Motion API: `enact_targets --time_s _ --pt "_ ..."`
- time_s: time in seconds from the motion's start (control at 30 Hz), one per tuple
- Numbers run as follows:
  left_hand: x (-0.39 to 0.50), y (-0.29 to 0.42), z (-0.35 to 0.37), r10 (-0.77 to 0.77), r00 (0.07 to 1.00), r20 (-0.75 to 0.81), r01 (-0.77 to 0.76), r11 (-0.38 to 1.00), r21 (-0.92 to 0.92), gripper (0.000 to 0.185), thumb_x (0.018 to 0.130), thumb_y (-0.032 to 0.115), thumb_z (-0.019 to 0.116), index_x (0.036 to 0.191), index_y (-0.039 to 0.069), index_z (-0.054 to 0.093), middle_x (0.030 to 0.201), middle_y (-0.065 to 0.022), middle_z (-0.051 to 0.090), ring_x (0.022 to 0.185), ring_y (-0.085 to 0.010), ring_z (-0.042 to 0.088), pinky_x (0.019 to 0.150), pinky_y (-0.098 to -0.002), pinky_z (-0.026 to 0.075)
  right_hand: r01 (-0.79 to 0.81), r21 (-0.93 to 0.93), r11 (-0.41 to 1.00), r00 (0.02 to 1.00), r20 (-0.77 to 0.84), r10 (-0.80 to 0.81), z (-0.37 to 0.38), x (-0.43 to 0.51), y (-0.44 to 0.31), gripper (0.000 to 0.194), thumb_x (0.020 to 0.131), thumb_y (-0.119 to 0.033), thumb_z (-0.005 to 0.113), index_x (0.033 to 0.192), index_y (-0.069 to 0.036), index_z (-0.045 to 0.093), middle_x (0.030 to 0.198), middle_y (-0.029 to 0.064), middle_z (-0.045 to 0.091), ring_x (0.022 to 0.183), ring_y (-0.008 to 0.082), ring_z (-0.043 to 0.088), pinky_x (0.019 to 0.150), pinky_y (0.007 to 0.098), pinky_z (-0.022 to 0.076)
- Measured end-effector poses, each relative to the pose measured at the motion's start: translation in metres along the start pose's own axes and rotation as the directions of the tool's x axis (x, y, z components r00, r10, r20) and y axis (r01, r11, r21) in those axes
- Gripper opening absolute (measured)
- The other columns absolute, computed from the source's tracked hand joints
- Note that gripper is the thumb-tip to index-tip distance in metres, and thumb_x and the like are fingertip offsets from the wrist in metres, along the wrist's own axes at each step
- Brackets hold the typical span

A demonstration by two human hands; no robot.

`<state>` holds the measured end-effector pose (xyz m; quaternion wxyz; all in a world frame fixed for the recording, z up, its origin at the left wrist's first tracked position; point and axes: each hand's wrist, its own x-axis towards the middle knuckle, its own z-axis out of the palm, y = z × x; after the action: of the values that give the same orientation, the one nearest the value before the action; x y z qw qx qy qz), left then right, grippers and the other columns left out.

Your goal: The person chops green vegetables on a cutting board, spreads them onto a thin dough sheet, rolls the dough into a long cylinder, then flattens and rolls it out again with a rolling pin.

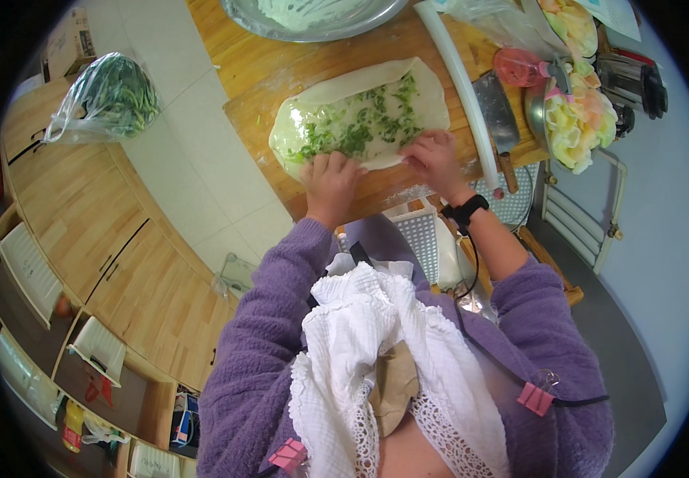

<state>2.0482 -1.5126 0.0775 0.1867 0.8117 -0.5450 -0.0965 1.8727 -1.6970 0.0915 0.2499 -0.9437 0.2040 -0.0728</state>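
A flattened sheet of dough (374, 152) lies on the wooden board, glossy on its left part. Chopped green herbs (353, 138), perhaps scallion, are scattered across its middle. Along the far side, the dough's edge is folded inward over itself. My left hand (332, 182) grips the near edge toward the left, fingers curled over it. Farther right, my right hand (437, 161) pinches the same near edge between thumb and fingers. A black band circles my right wrist. My palms hide parts of that edge.
A metal basin (374, 31) with flour stands at the far edge. Right of the dough lie a long white rolling rod (462, 83) and a cleaver (497, 110). A red spray bottle (517, 67) and artificial flowers (577, 119) stand beyond. Bagged greens (120, 98) sit on the left cabinet.
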Motion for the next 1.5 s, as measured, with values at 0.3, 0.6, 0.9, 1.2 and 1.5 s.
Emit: enact_targets --time_s 0.3,0.6,0.9,1.2,1.5 --pt "-0.043 -0.021 -0.001 0.232 0.971 -0.059 -0.206 0.936 0.287 0.029 0.084 0.042 0.073 0.108 0.028 0.065 0.103 0.0065 0.056 0.102 -0.0174 0.053 0.089 -0.0401 0.034 -0.012 -0.047 0.999 1.000 0.003 0.013 0.008 0.021 0.003 0.021 0.082 -0.013 0.075 0.102 -0.014 0.070 0.106 0.0043 0.066 0.096 0.0263 0.060 0.087 0.0416 0.0454" --pt "-0.050 -0.070 -0.009 0.141 0.989 -0.042 -0.127 0.964 0.234 0.025 0.082 0.031 0.074 0.106 0.027 0.067 0.102 0.0099 0.061 0.101 -0.0141 0.055 0.090 -0.0392 0.032 0.177 -0.168 0.970 0.983 0.083 -0.165 -0.010 0.000 0.009 0.032 0.083 -0.011 0.070 0.114 -0.017 0.068 0.111 0.0022 0.063 0.106 0.0249 0.059 0.100 0.0407 0.0421" --pt "0.012 -0.080 -0.051 -0.259 0.959 0.112 0.252 0.965 0.071 0.019 0.084 0.031 0.076 0.081 0.017 0.065 0.086 0.0032 0.063 0.096 -0.0222 0.056 0.090 -0.0474 0.031 -0.165 0.121 0.979 0.984 0.092 0.155 -0.018 0.047 0.039 0.016 0.077 -0.009 0.076 0.092 -0.010 0.071 0.098 0.0101 0.064 0.097 0.0335 0.058 0.083 0.0434 0.0458" --pt "0.064 -0.094 -0.062 -0.234 0.962 0.137 0.237 0.972 -0.003 0.030 0.082 0.027 0.079 0.107 0.018 0.065 0.103 -0.0031 0.062 0.103 -0.0251 0.056 0.091 -0.0460 0.036 -0.332 0.286 0.899 0.938 0.205 0.281 -0.025 0.095 0.048 0.027 0.077 -0.016 0.079 0.102 -0.012 0.072 0.099 0.0122 0.064 0.107 0.0330 0.059 0.089 0.0440 0.0484" --pt "0.130 -0.091 -0.033 -0.023 0.984 0.174 0.014 0.998 0.055 0.032 0.085 0.021 0.074 0.115 0.019 0.065 0.114 -0.0009 0.065 0.115 -0.0213 0.058 0.094 -0.0416 0.040 -0.022 -0.189 0.982 0.994 0.101 0.042 -0.004 0.149 0.051 0.028 0.082 -0.009 0.072 0.109 -0.013 0.068 0.107 0.0078 0.066 0.110 0.0315 0.060 0.092 0.0395 0.0475"
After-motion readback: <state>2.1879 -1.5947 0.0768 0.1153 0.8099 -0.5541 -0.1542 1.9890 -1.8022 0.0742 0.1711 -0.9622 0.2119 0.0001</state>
